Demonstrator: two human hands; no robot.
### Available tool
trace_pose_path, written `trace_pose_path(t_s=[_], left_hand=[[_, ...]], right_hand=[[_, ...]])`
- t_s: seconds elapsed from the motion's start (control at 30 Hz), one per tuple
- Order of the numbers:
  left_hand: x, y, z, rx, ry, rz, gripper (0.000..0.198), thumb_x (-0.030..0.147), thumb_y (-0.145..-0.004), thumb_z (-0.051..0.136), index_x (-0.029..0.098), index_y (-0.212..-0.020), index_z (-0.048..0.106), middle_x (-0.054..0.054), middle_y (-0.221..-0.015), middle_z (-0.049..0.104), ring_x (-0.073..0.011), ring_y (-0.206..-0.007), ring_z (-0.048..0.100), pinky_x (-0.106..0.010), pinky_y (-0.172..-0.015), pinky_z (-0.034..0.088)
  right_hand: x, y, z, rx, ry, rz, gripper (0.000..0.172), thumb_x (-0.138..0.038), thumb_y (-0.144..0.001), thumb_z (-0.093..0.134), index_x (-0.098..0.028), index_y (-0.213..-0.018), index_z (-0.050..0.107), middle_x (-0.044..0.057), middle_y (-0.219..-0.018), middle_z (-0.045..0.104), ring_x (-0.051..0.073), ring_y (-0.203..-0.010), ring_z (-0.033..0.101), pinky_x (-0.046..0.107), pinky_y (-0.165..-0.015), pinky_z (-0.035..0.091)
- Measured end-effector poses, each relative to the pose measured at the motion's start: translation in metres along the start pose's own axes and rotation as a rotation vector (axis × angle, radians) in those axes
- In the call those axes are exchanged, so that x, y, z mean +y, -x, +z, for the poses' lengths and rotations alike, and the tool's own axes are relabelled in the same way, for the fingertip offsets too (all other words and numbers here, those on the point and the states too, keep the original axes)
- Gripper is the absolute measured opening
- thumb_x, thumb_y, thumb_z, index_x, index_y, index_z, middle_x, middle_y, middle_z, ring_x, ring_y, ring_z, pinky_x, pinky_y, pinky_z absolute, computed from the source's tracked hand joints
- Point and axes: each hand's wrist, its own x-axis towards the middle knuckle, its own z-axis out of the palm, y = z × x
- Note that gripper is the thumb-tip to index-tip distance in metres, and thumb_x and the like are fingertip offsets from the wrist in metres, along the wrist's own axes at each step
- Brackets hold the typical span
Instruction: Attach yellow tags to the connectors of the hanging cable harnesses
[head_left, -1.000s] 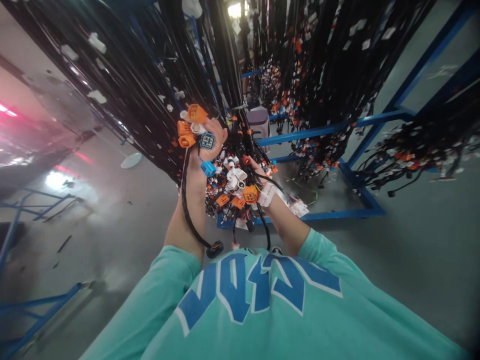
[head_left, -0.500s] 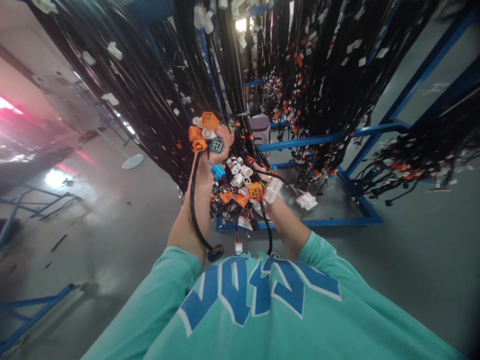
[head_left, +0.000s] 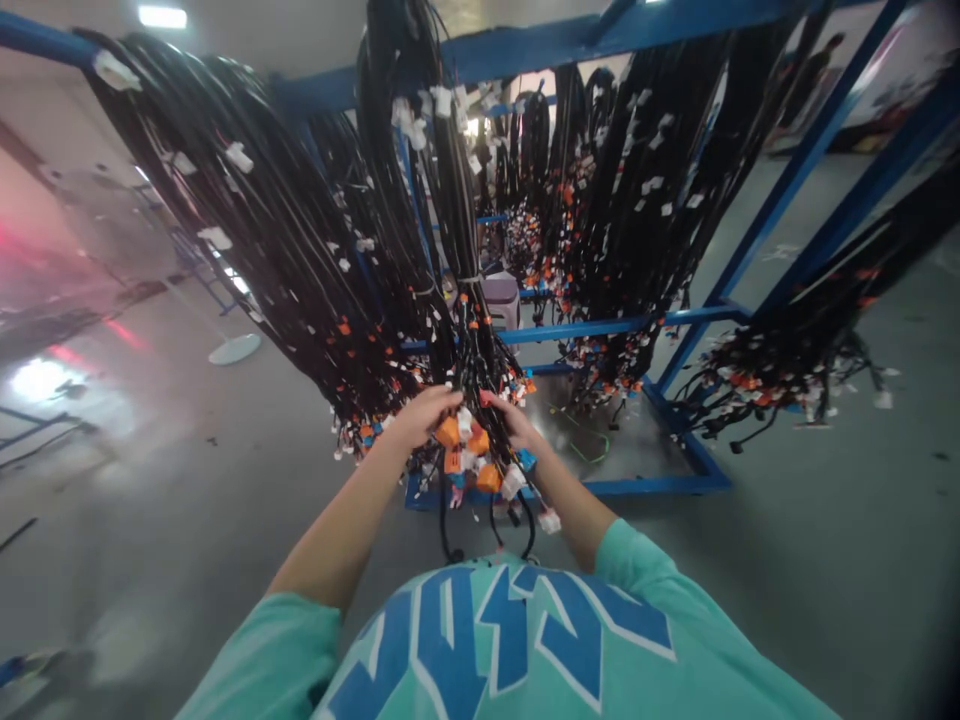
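Observation:
A bundle of black wire harnesses (head_left: 469, 350) hangs in front of me, tied together partway up. Near its lower end my left hand (head_left: 429, 412) closes on the left side of the wires. Opposite it, my right hand (head_left: 511, 420) grips the right side, with a small red spot at its fingertips. Orange connectors (head_left: 489, 478) and white connectors (head_left: 514, 482) dangle in a cluster just below and between my hands. A blue connector (head_left: 526, 459) lies against my right wrist. Loose black cable ends (head_left: 442, 510) hang lowest, close to my shirt.
A blue metal rack (head_left: 652, 487) carries the harnesses, with a crossbar (head_left: 592, 330) behind my hands. More harness bundles hang at left (head_left: 262, 200) and right (head_left: 630, 180). A purple-grey container (head_left: 501, 298) stands behind. Someone (head_left: 814, 75) is far off at upper right.
My left hand has come down from the raised handful of connectors to the wires. Those connectors now hang below both hands. The view has tilted up, showing the rack's top bar.

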Motion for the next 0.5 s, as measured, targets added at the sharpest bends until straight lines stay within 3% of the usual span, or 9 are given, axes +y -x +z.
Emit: trace_pose_path(t_s=[0.17, 0.33, 0.5], left_hand=[[-0.027, 0.021, -0.032, 0.177, -0.154, -0.001, 0.043, 0.037, -0.053, 0.074, 0.014, -0.088, 0.063, -0.006, -0.093, 0.065, -0.021, -0.093, 0.058, -0.032, -0.085, 0.04], [-0.054, 0.057, -0.075, 0.211, -0.049, -0.174, 0.049, 0.041, -0.057, 0.072, 0.014, -0.095, 0.059, -0.005, -0.085, 0.063, -0.0177, -0.078, 0.061, -0.029, -0.071, 0.044], [-0.103, 0.098, -0.102, 0.463, 0.083, -0.329, 0.033, 0.028, -0.062, 0.072, 0.013, -0.089, 0.061, -0.004, -0.079, 0.064, -0.0159, -0.07, 0.062, -0.023, -0.061, 0.044]], right_hand=[[0.005, -0.007, -0.032, 0.161, 0.131, 0.004, 0.023, -0.028, -0.088, 0.045, -0.014, -0.084, 0.063, 0.004, -0.061, 0.067, 0.013, -0.054, 0.063, 0.023, -0.058, 0.054], [0.006, -0.023, -0.072, 0.255, 0.297, -0.07, 0.012, -0.025, -0.08, 0.055, -0.016, -0.086, 0.06, 0.004, -0.063, 0.066, 0.014, -0.054, 0.061, 0.024, -0.056, 0.053], [-0.007, -0.042, -0.104, 0.351, 0.517, -0.212, 0.023, -0.025, -0.068, 0.066, -0.017, -0.088, 0.06, 0.004, -0.065, 0.065, 0.018, -0.057, 0.061, 0.029, -0.057, 0.051]])
